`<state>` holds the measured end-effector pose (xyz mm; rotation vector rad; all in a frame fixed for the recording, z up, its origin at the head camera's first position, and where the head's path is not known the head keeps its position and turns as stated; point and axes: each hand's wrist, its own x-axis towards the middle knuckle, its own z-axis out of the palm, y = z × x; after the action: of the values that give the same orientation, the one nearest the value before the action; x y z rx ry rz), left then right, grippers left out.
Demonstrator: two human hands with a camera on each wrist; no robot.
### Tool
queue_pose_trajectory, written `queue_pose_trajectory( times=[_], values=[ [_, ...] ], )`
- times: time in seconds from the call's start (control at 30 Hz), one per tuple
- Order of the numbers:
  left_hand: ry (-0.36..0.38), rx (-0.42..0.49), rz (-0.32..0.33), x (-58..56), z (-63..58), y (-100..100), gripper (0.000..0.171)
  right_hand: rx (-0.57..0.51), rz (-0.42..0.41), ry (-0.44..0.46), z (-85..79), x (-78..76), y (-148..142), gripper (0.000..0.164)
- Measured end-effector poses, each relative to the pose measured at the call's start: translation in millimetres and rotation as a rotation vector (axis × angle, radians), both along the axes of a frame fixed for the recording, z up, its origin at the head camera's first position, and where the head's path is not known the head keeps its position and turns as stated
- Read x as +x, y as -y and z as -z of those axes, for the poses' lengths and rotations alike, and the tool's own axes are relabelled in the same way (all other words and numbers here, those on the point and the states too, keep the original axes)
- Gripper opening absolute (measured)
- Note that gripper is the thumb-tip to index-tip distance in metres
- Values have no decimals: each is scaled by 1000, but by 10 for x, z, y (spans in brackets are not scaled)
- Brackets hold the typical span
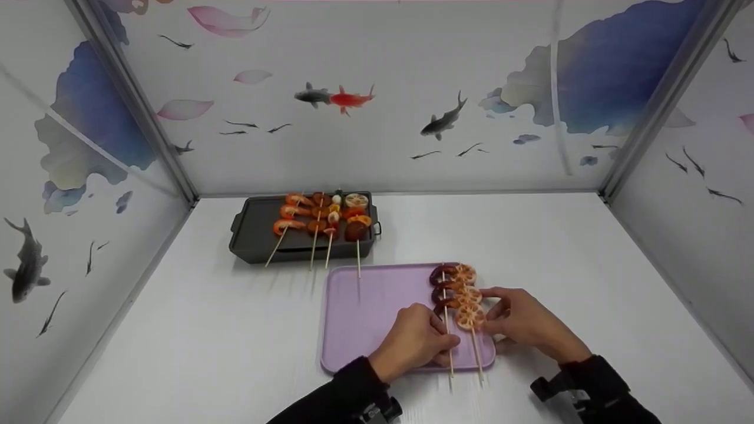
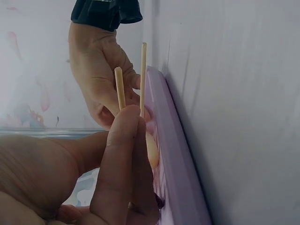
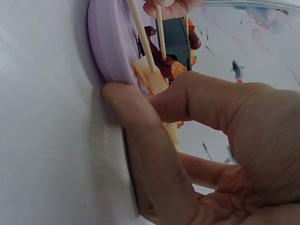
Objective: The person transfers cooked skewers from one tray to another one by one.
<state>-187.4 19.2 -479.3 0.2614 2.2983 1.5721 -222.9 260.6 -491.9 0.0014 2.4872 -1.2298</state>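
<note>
- Your left hand (image 1: 412, 337) pinches the stick of the dark-red skewer (image 1: 438, 291) between thumb and fingers.
- That skewer is at the right side of the lilac tray (image 1: 365, 315), its pieces towards the far edge and its stick reaching past the near rim; you cannot tell whether it rests on the tray.
- Your right hand (image 1: 527, 321) has its fingers at the right edge of the lotus-root skewer (image 1: 470, 316), by the tray's right rim; whether they grasp it, you cannot tell.
- The lotus-root skewer is just right of the dark-red one, roughly parallel.
- Far left of the tray, you have a dark grill pan (image 1: 257, 227) bearing, left to right, shrimp (image 1: 288, 226) and other skewers (image 1: 356, 231), sticks pointing near.
</note>
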Motion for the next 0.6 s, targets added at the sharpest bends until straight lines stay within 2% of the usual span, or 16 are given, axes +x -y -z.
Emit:
queue_pose_trajectory(
  times=[0.27,0.4,0.6],
  values=[
    [-45,-35,35,4,12,-17,14,-41,-42,-14,-11,40,-9,74],
    [-47,-34,54,-1,32,-27,14,-23,-28,-16,-2,24,-18,74],
    [-93,-69,72,-13,31,-16,15,-6,-12,-15,2,-2,-9,73]
  ],
)
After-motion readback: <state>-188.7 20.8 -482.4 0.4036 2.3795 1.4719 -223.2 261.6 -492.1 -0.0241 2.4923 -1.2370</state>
